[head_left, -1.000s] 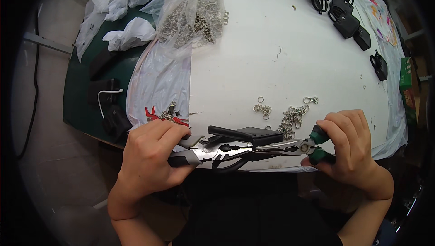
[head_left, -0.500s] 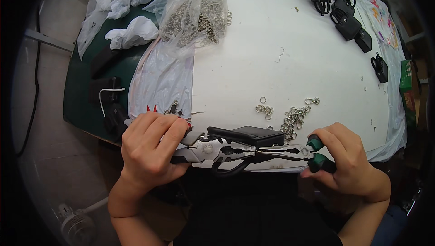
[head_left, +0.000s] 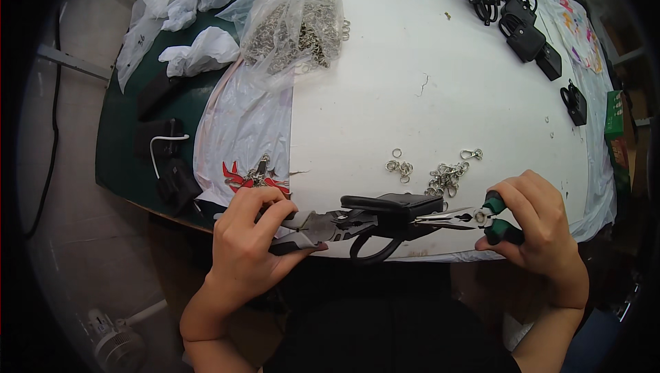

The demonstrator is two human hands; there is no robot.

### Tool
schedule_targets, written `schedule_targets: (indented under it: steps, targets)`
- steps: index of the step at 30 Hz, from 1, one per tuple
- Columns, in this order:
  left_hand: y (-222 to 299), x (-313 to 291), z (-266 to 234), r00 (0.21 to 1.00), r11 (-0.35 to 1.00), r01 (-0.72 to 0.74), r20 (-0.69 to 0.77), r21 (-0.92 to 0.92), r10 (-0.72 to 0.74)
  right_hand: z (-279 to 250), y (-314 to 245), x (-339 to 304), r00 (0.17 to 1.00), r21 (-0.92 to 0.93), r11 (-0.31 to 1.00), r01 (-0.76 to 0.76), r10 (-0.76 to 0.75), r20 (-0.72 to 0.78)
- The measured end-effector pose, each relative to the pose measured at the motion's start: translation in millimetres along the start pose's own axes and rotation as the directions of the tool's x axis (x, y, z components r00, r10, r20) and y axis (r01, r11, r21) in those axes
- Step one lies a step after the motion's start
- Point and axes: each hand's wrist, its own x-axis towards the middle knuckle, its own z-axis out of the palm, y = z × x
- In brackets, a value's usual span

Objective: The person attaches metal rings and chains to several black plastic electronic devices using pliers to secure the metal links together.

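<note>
My left hand [head_left: 249, 239] grips grey-handled pliers [head_left: 326, 227], whose jaws point right. Closed around the green handles of a pair of needle-nose pliers [head_left: 462, 218] is my right hand [head_left: 540, 225]. Between the two tools, at the near table edge, a black leather-like case [head_left: 418, 205] hangs with a looped black strap [head_left: 368, 255] below it. Both jaws reach the case's metal fitting area; any small ring between them is too small to make out. Small metal clasps and rings [head_left: 447, 179] lie just beyond the case.
A clear bag of metal rings [head_left: 295, 29] sits at the far left of the white table [head_left: 364, 105]. Red-and-silver clasps [head_left: 254, 177] lie on white plastic sheeting. Several black cases with straps [head_left: 529, 36] line the far right. Crumpled white bags [head_left: 203, 50] rest on green matting.
Both hands have shifted right, carrying the pliers and the case along. The grey-handled pliers have turned in my left hand, and the red clasps behind it are now more visible.
</note>
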Motion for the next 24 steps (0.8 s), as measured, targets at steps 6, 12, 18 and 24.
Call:
schedule_targets:
  steps: [6, 12, 18, 24]
  targets:
    - [2, -26, 49, 0.998, 0.998, -0.066, 0.003, -0.005, 0.066, -5, 6, -4, 1.0, -0.027, 0.999, 0.016, -0.016, 0.023]
    - [33, 1, 56, 0.975, 0.849, 0.055, -0.153, -0.526, -0.158, 25, 6, 8, 0.998, 0.166, 0.986, 0.034, -0.041, 0.037]
    - [0, 26, 47, 1.0, 0.857, 0.011, -0.006, -0.516, -0.017, 44, 45, -11, 0.956, 0.16, 0.948, -0.275, 0.287, -0.059]
    - [-27, 64, 36, 0.979, 0.853, 0.082, 0.204, -0.515, 0.029, 72, 106, -50, 0.786, -0.22, 0.781, -0.585, 0.479, -0.39]
